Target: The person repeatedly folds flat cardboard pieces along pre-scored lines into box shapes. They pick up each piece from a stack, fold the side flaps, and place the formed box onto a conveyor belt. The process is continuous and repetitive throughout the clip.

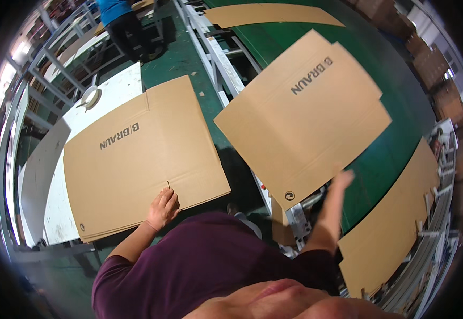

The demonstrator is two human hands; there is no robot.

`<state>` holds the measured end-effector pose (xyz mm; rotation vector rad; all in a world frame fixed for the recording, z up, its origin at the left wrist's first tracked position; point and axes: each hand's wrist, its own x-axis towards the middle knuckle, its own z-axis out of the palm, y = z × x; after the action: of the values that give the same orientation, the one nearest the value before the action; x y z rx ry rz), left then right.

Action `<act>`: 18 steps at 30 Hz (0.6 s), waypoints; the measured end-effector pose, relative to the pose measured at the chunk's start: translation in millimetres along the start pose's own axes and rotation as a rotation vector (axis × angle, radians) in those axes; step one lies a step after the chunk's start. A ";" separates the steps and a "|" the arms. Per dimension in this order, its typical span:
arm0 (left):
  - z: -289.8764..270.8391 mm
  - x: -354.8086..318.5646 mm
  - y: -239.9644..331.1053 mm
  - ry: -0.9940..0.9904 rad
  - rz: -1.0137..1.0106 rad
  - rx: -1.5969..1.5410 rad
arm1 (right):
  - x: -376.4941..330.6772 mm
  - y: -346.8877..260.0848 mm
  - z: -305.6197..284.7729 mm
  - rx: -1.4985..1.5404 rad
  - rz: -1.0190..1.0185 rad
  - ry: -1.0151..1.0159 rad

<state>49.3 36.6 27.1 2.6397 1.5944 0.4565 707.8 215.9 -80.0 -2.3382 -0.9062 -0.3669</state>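
Observation:
A stack of flat cardboard box blanks (136, 175), brown with dark print, lies on my left. My left hand (163, 208) is at its near edge, fingers bent over the top blank beside a short slot; the thumb is hidden. To the right, another flat cardboard blank (300, 127) lies askew across a green conveyor belt (372, 170), its near corner reaching over the conveyor's side. My right hand (343, 179) is stretched out at the near right edge of that blank. Motion smears its fingers, so I cannot tell whether it touches the cardboard.
The stack rests on a white tabletop (59, 212) bearing a roll of tape (90, 97). A metal conveyor frame (215, 58) runs along the belt. More cardboard lies at the far end (274, 16) and right (391, 239). A person in blue (117, 16) stands at the far left.

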 end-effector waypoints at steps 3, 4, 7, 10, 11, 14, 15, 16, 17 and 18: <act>1.1 -2.6 4.3 -0.005 -0.019 0.012 | -120.4 -25.8 72.0 0.751 0.845 -0.755; -3.8 -5.7 8.3 -0.006 -0.040 0.026 | -123.5 -46.3 78.2 0.951 0.790 -0.830; -11.5 -10.6 12.2 -0.016 -0.071 0.061 | -97.7 -134.8 50.8 1.345 0.684 -0.957; -15.4 -5.8 10.9 -0.014 -0.059 0.033 | -20.9 -185.6 53.1 1.574 0.604 -1.050; -15.1 -4.1 10.4 -0.006 -0.060 0.020 | -10.0 -212.7 44.6 1.600 0.561 -1.061; -4.6 -12.1 8.0 -0.015 -0.093 0.014 | -28.0 -310.7 -34.5 1.669 0.415 -0.986; 0.7 -16.2 6.1 -0.026 -0.099 0.014 | -57.6 -337.8 -72.3 1.674 0.396 -0.990; 0.7 -16.4 5.5 -0.018 -0.100 0.004 | -93.7 -362.4 -109.7 1.680 0.378 -0.992; 0.9 -16.9 5.9 -0.011 -0.106 -0.004 | -135.8 -379.4 -140.9 1.664 0.295 -1.011; 0.0 -18.1 5.7 -0.004 -0.105 -0.014 | -179.6 -388.7 -170.5 1.663 0.221 -1.061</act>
<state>46.3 18.2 23.8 2.5289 1.7119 0.4556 304.5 245.7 141.1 -0.8326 -0.7644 1.3354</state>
